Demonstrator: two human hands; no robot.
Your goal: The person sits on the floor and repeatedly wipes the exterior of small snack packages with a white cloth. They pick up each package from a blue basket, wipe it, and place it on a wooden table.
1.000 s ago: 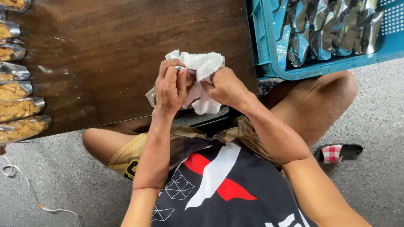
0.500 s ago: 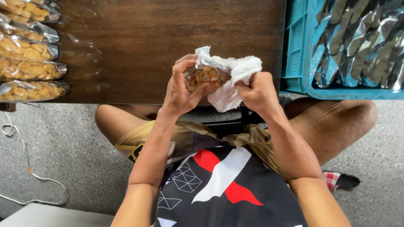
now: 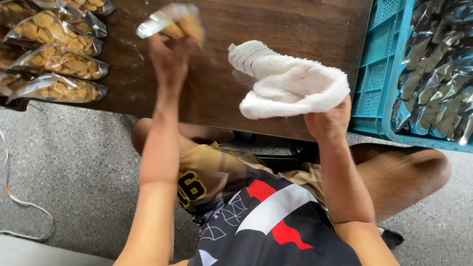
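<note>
My left hand (image 3: 167, 56) holds a clear snack packet (image 3: 172, 20) of brown pieces, raised over the dark wooden table (image 3: 216, 99); the packet is blurred. My right hand (image 3: 329, 121) grips a folded white towel (image 3: 287, 81) from below, near the table's front edge. The two hands are apart, the packet to the left of the towel.
A row of filled clear snack packets (image 3: 51, 58) lies at the table's left end. A blue plastic crate (image 3: 380, 76) with several silvery packets (image 3: 450, 68) stands at the right. Grey floor lies below, with a white cord (image 3: 7, 191) at the left.
The hands were together with the towel wrapped about the packet. Now they have parted: my left hand carries the packet up and left, my right keeps the towel.
</note>
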